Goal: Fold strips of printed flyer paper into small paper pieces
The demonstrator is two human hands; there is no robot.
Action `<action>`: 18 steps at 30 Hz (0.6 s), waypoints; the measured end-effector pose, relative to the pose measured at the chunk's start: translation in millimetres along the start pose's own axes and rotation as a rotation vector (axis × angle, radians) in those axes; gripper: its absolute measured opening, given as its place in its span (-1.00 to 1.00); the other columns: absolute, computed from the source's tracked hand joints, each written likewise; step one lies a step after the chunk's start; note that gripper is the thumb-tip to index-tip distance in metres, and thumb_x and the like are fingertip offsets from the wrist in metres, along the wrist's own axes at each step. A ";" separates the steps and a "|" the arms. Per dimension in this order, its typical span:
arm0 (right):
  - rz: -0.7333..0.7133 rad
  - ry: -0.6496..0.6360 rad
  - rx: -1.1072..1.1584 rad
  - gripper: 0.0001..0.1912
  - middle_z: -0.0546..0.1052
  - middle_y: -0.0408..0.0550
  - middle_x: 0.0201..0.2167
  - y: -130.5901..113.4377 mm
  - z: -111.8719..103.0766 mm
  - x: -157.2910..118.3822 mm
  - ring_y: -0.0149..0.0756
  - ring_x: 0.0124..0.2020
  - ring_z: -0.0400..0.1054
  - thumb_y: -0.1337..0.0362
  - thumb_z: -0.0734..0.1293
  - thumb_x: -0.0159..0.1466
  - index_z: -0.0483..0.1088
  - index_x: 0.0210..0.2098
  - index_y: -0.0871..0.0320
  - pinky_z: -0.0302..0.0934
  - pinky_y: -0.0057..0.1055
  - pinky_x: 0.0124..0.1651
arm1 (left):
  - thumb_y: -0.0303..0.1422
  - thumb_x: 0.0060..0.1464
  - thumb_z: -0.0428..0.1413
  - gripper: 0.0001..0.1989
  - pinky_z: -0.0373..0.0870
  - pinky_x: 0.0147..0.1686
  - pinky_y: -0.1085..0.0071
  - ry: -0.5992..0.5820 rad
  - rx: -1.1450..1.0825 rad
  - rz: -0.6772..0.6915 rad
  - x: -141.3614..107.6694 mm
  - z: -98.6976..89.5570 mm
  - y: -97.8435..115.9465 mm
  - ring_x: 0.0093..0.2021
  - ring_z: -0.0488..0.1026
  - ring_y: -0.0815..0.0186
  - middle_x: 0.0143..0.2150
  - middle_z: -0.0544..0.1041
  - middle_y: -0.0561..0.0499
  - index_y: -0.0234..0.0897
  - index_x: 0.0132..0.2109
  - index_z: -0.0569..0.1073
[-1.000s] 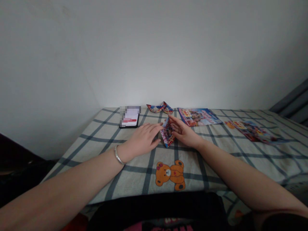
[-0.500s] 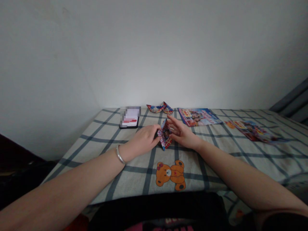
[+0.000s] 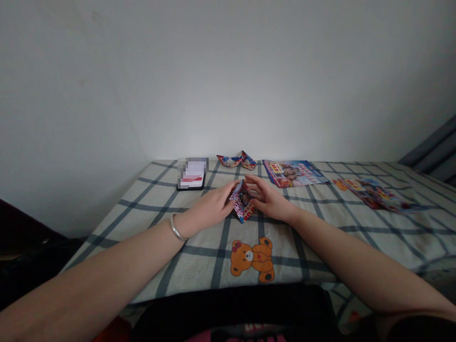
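Between my two hands, over the checked tablecloth, is a folded piece of printed paper (image 3: 242, 201) in blue, red and white, standing in a pointed diamond shape. My left hand (image 3: 214, 207) grips its left edge with thumb and fingers. On the other side my right hand (image 3: 270, 201) has its curved fingers and thumb on the paper's right edge. Part of the paper's back is hidden by the fingers. Beyond my hands, a folded paper boat (image 3: 231, 160) and a second pointed folded paper piece (image 3: 249, 161) sit by the wall.
A phone (image 3: 192, 173) with a lit screen lies at the back left. Printed leaflets lie to the right, one flat (image 3: 297, 172) near the wall and another (image 3: 381, 194) farther right. The checked tablecloth (image 3: 160, 275) has a printed bear (image 3: 252, 259) near the front edge.
The fingers of both hands have shifted around the paper, the left ones stretching further up behind it. The paper has turned slightly and spread a little wider.
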State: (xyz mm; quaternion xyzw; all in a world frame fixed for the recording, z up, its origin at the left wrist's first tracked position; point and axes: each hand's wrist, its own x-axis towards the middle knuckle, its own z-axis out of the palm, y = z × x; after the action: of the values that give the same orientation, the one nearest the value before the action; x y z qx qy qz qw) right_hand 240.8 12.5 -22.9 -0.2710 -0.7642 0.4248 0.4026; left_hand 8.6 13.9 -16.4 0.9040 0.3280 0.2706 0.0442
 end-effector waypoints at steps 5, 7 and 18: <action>0.000 0.011 -0.017 -0.45 0.31 0.01 0.17 0.9 1.0 -0.5 -0.23 0.29 0.19 0.44 0.29 0.20 0.18 0.15 0.00 0.19 -0.12 0.31 | -0.41 0.29 -0.13 -0.68 0.38 0.15 0.16 -0.067 -0.011 0.032 2.0 1.3 -2.1 0.13 0.42 0.19 0.10 0.46 -0.17 -0.31 0.14 0.28; -0.006 0.028 -0.063 -0.49 0.32 0.00 0.15 0.6 0.8 -0.2 -0.26 0.25 0.22 0.44 0.28 0.18 0.20 0.11 0.01 0.26 -0.17 0.25 | -0.42 0.28 -0.14 -0.70 0.39 0.13 0.17 -0.068 -0.017 0.036 2.4 1.4 -2.3 0.11 0.42 0.20 0.09 0.47 -0.15 -0.30 0.11 0.29; 0.067 0.176 -0.449 -0.96 0.48 -0.11 -0.34 -5.6 -2.0 4.5 -0.31 -0.29 0.40 0.32 0.32 0.18 0.34 -0.36 0.11 0.36 -0.36 -0.24 | -0.40 0.29 -0.10 -0.74 0.42 0.08 0.14 -0.014 0.071 0.030 5.2 3.1 -2.2 0.03 0.46 0.15 0.00 0.51 -0.17 -0.33 0.05 0.33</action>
State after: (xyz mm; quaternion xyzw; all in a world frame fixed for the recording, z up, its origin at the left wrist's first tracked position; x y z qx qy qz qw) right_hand 239.7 14.0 -15.7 -0.4148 -0.7920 0.2322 0.3832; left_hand 12.3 19.2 -17.3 0.9117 0.3235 0.2532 0.0105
